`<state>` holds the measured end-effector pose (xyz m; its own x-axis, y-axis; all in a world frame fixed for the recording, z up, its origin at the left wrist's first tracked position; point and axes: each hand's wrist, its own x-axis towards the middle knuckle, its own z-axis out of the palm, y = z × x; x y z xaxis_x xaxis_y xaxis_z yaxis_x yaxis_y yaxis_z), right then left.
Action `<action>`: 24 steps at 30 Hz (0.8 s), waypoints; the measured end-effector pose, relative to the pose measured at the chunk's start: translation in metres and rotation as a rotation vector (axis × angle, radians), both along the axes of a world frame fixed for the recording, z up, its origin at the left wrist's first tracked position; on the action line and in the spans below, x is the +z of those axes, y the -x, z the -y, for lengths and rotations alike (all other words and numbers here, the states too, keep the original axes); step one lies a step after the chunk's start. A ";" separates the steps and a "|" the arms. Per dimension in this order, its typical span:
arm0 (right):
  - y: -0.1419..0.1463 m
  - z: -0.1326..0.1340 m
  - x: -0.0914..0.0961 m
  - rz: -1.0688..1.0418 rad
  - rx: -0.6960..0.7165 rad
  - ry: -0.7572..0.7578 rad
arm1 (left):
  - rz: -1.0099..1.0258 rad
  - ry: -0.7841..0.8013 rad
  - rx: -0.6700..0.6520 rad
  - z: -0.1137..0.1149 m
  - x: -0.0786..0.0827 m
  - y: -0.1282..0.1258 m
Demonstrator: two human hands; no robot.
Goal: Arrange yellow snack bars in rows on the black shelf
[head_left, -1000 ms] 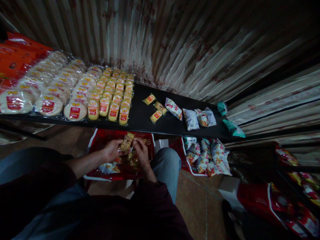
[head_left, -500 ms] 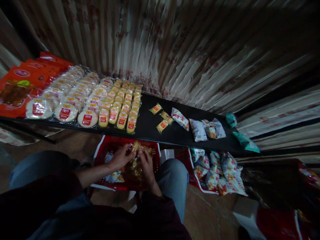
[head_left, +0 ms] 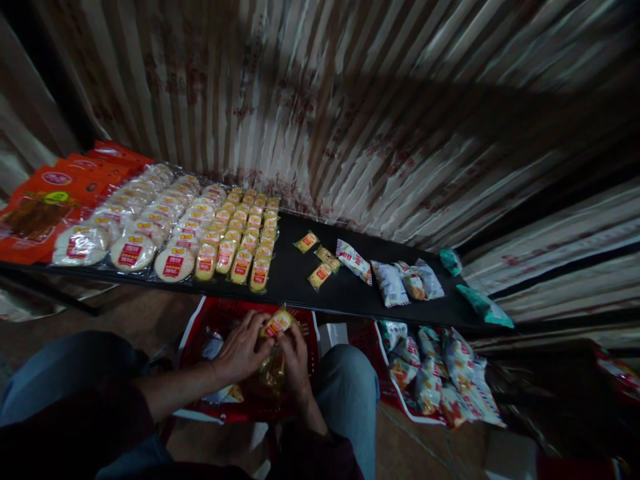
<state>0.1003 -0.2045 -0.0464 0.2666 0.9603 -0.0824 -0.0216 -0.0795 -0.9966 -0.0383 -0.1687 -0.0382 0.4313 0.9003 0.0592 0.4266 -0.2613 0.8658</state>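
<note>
Between both hands, over the red basket (head_left: 193,333), is a small wrapped yellow cake (head_left: 278,323) with a red and yellow label facing up. My left hand (head_left: 245,343) grips its left end with thumb and fingers. At its right end, my right hand (head_left: 295,353) pinches the wrapper. More yellow wrapped packs (head_left: 273,373) lie in the basket under my hands, partly hidden. On the black table just beyond, rows of similar wrapped cakes (head_left: 241,265) stand lined up, with a few loose cakes (head_left: 319,275) to their right.
Round white packaged crackers (head_left: 174,263) and orange bags (head_left: 37,213) fill the table's left side. White snack bags (head_left: 390,283) and green bags (head_left: 484,305) lie to the right. A second red basket (head_left: 400,403) holds several snack bags. A pleated curtain (head_left: 300,120) hangs behind.
The cake in my hands has turned so its label now faces up. My view has tilted upward, so the table and baskets appear lower.
</note>
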 end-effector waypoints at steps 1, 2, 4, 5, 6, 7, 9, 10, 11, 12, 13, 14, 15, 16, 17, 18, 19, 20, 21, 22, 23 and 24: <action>-0.002 -0.001 0.002 0.007 -0.008 -0.009 | 0.020 -0.010 -0.011 -0.001 0.002 -0.001; -0.003 -0.002 0.004 0.018 -0.018 -0.019 | 0.039 -0.023 -0.013 -0.002 0.003 -0.003; -0.006 -0.006 0.009 0.051 -0.041 -0.033 | 0.061 -0.060 -0.001 -0.005 0.004 -0.009; -0.008 -0.008 0.012 0.069 -0.045 -0.036 | 0.064 -0.083 0.009 -0.007 0.004 -0.012; -0.009 -0.012 0.015 0.085 -0.044 -0.035 | 0.064 -0.106 0.020 -0.010 0.005 -0.017; -0.011 -0.016 0.019 0.098 -0.041 -0.032 | 0.064 -0.127 0.032 -0.012 0.006 -0.021; -0.014 -0.026 0.028 0.112 -0.063 -0.038 | 0.075 -0.159 0.050 -0.018 0.010 -0.030; -0.017 -0.032 0.032 0.110 -0.087 -0.049 | 0.087 -0.173 0.053 -0.022 0.013 -0.035; -0.020 -0.039 0.036 0.105 -0.114 -0.062 | 0.099 -0.185 0.052 -0.027 0.018 -0.039; -0.023 -0.047 0.040 0.102 -0.134 -0.077 | 0.111 -0.196 0.051 -0.032 0.023 -0.043; -0.027 -0.056 0.043 0.103 -0.140 -0.094 | 0.120 -0.203 0.053 -0.038 0.029 -0.047; -0.032 -0.066 0.044 0.113 -0.135 -0.109 | 0.122 -0.202 0.062 -0.045 0.035 -0.051; -0.036 -0.076 0.045 0.132 -0.125 -0.120 | 0.115 -0.191 0.078 -0.053 0.042 -0.054; -0.041 -0.087 0.045 0.160 -0.114 -0.129 | 0.099 -0.171 0.097 -0.061 0.048 -0.058; -0.046 -0.099 0.044 0.197 -0.107 -0.133 | 0.073 -0.139 0.118 -0.071 0.054 -0.062; -0.050 -0.110 0.044 0.233 -0.105 -0.134 | 0.038 -0.107 0.138 -0.080 0.061 -0.065; -0.054 -0.122 0.043 0.273 -0.113 -0.137 | 0.001 -0.073 0.151 -0.090 0.067 -0.068; -0.058 -0.134 0.043 0.309 -0.120 -0.139 | -0.032 -0.044 0.157 -0.100 0.073 -0.071; -0.060 -0.145 0.043 0.336 -0.114 -0.140 | -0.066 -0.017 0.176 -0.110 0.080 -0.074; -0.062 -0.155 0.045 0.354 -0.106 -0.140 | -0.095 0.007 0.178 -0.119 0.086 -0.076; -0.064 -0.165 0.047 0.368 -0.098 -0.142 | -0.120 0.026 0.178 -0.128 0.093 -0.078; -0.064 -0.174 0.050 0.374 -0.085 -0.146 | -0.134 0.045 0.188 -0.136 0.099 -0.080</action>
